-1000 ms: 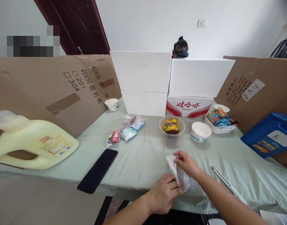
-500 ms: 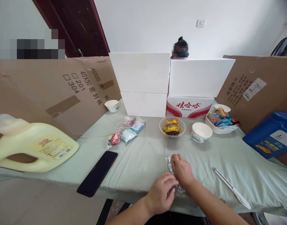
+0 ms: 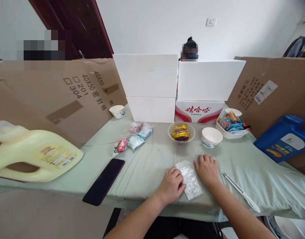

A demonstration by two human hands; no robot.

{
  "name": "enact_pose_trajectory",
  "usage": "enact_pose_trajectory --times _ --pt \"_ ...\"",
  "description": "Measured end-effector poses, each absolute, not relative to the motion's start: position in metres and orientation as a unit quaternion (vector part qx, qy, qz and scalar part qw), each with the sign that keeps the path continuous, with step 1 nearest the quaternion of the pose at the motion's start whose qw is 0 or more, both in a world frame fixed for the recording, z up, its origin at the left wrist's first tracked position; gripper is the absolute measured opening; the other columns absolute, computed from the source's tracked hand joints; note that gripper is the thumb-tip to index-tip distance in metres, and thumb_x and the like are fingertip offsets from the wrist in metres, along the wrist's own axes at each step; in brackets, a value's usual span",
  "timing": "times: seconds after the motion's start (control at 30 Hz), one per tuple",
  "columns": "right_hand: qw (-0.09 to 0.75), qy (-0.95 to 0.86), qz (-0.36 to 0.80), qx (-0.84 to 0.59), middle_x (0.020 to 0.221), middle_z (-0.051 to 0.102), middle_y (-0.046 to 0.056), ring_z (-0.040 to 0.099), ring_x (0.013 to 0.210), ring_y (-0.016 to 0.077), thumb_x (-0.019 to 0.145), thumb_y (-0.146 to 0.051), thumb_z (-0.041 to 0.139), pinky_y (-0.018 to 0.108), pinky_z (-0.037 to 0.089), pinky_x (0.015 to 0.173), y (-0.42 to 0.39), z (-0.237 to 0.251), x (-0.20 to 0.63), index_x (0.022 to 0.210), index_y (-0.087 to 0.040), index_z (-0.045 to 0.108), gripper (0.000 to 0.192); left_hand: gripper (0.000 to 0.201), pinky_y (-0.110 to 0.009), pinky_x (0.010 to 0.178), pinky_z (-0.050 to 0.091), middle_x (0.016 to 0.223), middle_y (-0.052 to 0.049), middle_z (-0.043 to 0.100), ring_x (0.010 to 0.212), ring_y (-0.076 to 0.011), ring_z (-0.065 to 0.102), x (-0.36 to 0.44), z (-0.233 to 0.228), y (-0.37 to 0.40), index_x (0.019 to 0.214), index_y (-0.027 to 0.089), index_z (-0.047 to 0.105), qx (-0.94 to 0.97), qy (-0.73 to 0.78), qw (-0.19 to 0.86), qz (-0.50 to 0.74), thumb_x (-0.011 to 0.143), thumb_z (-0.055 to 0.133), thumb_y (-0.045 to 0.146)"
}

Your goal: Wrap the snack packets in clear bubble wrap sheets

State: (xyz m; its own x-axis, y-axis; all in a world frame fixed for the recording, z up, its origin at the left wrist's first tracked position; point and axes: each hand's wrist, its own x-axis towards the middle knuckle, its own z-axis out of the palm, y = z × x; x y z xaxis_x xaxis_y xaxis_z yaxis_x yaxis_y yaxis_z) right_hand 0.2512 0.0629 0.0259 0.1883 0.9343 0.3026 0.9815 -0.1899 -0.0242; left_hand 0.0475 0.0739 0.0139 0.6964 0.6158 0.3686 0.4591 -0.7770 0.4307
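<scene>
A clear, crinkled plastic bag (image 3: pixel 189 182) lies flat on the cloth in front of me. My left hand (image 3: pixel 171 186) rests at its left edge, fingers loosely bent and a little apart, the thumb touching the film. On the other side, my right hand (image 3: pixel 207 170) lies palm down on the cloth with fingers spread, holding nothing. A clear plastic bowl (image 3: pixel 181 141) with yellow-wrapped snacks stands beyond the bag. To its right is a white paper bowl (image 3: pixel 211 137). A white utility knife (image 3: pixel 241 192) lies right of my right forearm.
Several snack packets (image 3: pixel 136 141) and a black phone (image 3: pixel 104 182) lie to the left. A yellow jug (image 3: pixel 35 154) and a blue bottle (image 3: pixel 284 141) stand at the sides. A snack-filled white dish (image 3: pixel 232 135) sits back right. White boxes (image 3: pixel 146 76) line the back; a person is behind.
Both hands have moved apart, the left leftward and the right up and to the right. The plastic bag, bunched under them before, now lies spread out.
</scene>
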Motion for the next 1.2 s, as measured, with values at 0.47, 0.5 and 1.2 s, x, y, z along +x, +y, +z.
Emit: enact_pose_trajectory --times 0.47,0.5,1.2 --pt "0.242 -0.832 -0.056 -0.496 0.116 0.066 0.007 0.059 0.107 0.0201 0.087 -0.007 0.044 0.036 0.045 0.091 -0.058 -0.005 0.217 0.122 -0.022 0.057 0.040 0.023 -0.044 0.101 0.037 0.117 -0.004 0.062 0.112 -0.0241 0.050 0.044 0.016 0.071 0.110 0.023 0.061 0.930 0.242 0.156 0.227 0.087 0.061 0.023" --pt "0.258 -0.829 -0.039 -0.495 0.110 0.068 0.007 0.060 0.101 0.0193 0.089 -0.008 0.043 0.035 0.046 0.089 -0.056 -0.001 0.217 0.119 -0.022 0.058 0.036 0.025 -0.044 0.101 0.037 0.118 -0.004 0.062 0.113 -0.0242 0.050 0.044 0.016 0.071 0.111 0.023 0.061 0.931 0.246 0.156 0.222 0.086 0.062 0.024" --pt "0.103 -0.733 0.001 -0.672 0.081 0.065 0.003 0.065 0.067 0.0163 0.099 -0.020 0.036 0.027 0.032 0.054 0.047 0.014 0.208 0.090 -0.020 0.055 0.021 0.069 -0.049 0.105 0.045 0.144 -0.015 0.039 0.134 -0.0243 0.040 0.037 -0.010 0.082 0.145 0.021 0.021 0.879 0.263 0.219 0.332 0.082 0.035 -0.002"
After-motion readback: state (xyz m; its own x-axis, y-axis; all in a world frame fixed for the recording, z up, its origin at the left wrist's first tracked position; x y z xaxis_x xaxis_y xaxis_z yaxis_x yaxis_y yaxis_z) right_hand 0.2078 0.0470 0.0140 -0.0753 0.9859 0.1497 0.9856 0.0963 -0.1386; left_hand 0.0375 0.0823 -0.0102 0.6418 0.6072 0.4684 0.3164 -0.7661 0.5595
